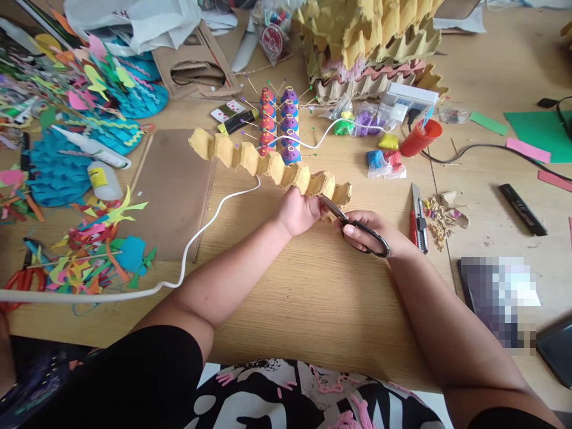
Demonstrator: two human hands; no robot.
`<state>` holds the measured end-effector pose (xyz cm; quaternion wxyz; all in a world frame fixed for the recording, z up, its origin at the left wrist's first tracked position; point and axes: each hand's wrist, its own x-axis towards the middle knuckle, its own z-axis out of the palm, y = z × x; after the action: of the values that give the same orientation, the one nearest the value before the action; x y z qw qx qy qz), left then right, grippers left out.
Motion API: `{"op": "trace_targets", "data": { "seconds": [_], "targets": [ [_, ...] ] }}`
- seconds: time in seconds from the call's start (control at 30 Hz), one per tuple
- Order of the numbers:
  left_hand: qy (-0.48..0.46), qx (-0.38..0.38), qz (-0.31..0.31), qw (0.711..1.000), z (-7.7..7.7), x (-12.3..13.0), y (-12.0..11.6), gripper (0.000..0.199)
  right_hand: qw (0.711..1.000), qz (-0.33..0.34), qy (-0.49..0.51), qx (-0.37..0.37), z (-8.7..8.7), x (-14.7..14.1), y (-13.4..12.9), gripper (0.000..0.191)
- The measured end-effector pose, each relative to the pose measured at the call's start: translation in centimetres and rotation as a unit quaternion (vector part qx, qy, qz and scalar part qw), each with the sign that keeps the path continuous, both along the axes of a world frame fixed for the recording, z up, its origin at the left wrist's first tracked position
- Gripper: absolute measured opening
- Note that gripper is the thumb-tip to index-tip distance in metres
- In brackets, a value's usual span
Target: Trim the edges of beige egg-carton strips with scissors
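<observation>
My left hand (298, 211) is closed on a long, bumpy strip of yellow egg carton (272, 167), gripping it from below near its right end. The strip slants from upper left to lower right above the table. In my right hand (364, 229) is a pair of black-handled scissors (375, 239), my fingers around the handles. Their blades point up and left and meet the strip's lower edge beside my left fingers. Behind the strip stand two painted egg-carton rows, one red (267, 119) and one purple (289, 122), with coloured pins sticking out.
Stacked egg trays (366, 47) stand at the back. A box cutter (419, 217), scraps (440, 217) and a red cup (420, 138) lie to the right. Paper cuttings (98, 250), red-handled scissors (27, 277) and brown cardboard (172, 196) are left. A white cable (192, 241) crosses the table.
</observation>
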<state>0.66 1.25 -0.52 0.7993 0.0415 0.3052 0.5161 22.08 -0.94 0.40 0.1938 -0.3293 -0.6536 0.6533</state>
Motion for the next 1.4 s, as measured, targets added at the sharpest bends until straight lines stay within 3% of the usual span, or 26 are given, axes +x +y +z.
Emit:
{"op": "trace_targets", "data": {
  "seconds": [0.6,1.4],
  "targets": [
    [-0.039,0.009,-0.014,0.999,-0.34,-0.26,0.14,0.044,1.000,0.002,0.001,0.005,0.29,-0.46,-0.18,0.060],
    [0.031,0.023,-0.020,0.999,-0.46,-0.16,-0.04,0.043,1.000,-0.006,-0.005,-0.020,0.07,-0.50,-0.02,0.055]
  ]
}}
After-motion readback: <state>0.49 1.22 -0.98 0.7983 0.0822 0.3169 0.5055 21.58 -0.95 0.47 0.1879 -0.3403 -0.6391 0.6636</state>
